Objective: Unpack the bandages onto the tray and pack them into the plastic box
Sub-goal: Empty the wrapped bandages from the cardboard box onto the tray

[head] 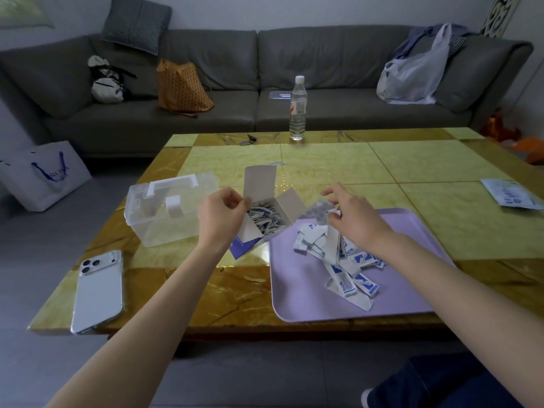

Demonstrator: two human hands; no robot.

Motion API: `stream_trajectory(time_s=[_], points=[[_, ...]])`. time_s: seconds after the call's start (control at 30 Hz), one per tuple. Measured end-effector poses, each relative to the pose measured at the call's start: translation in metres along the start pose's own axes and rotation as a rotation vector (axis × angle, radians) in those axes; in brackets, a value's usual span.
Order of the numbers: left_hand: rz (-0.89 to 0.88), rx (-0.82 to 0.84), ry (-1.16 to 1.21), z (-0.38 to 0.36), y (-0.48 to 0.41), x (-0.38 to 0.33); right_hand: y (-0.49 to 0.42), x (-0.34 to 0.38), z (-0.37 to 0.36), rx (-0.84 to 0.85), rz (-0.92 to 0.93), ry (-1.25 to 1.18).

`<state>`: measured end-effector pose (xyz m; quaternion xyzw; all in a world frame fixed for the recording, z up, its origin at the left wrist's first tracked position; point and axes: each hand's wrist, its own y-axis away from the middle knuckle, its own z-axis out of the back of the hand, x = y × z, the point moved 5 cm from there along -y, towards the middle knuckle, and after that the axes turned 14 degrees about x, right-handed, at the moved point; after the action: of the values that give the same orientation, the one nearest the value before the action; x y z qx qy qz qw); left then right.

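Note:
My left hand (219,214) grips the near flap of an open cardboard bandage box (266,198), which is tilted toward the tray and still holds several wrapped bandages. My right hand (350,214) hovers over the lilac tray (412,290) and pinches a few bandages that dangle from its fingers. A loose pile of white-and-blue wrapped bandages (344,260) lies on the tray beneath that hand. The clear plastic box (164,213), lid closed with a white handle and latch, stands left of the cardboard box.
A white phone (98,293) lies face down at the table's near left corner. A water bottle (298,108) stands at the far edge, a printed packet (510,194) at the right edge. A grey sofa with bags runs behind the table.

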<state>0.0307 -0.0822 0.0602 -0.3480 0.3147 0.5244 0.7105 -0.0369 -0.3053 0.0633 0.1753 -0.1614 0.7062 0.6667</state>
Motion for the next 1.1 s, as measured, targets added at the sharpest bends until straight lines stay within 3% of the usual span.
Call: stream_trajectory(time_s=[0.1, 0.33, 0.57, 0.67, 0.77, 0.9, 1.1], points=[[-0.002, 0.0, -0.005, 0.0, 0.0, -0.003, -0.004, 0.003, -0.005, -0.009, 0.018, 0.015], [-0.014, 0.009, 0.008, -0.003, 0.003, -0.009, 0.003, -0.011, 0.013, -0.203, 0.006, 0.102], [-0.04, 0.057, 0.06, -0.028, 0.002, -0.02, 0.012, -0.029, 0.015, -0.168, -0.132, 0.235], [-0.036, 0.081, 0.068, -0.036, 0.006, -0.023, 0.013, -0.025, 0.014, -0.174, -0.092, 0.206], [-0.037, 0.101, 0.078, -0.042, 0.008, -0.024, 0.015, -0.005, 0.013, -0.218, 0.068, 0.126], [-0.048, 0.124, 0.096, -0.047, 0.011, -0.025, 0.015, 0.022, -0.004, -0.11, 0.198, 0.141], [-0.05, 0.159, 0.125, -0.054, 0.016, -0.034, 0.001, 0.023, -0.024, 0.026, 0.033, 0.197]])
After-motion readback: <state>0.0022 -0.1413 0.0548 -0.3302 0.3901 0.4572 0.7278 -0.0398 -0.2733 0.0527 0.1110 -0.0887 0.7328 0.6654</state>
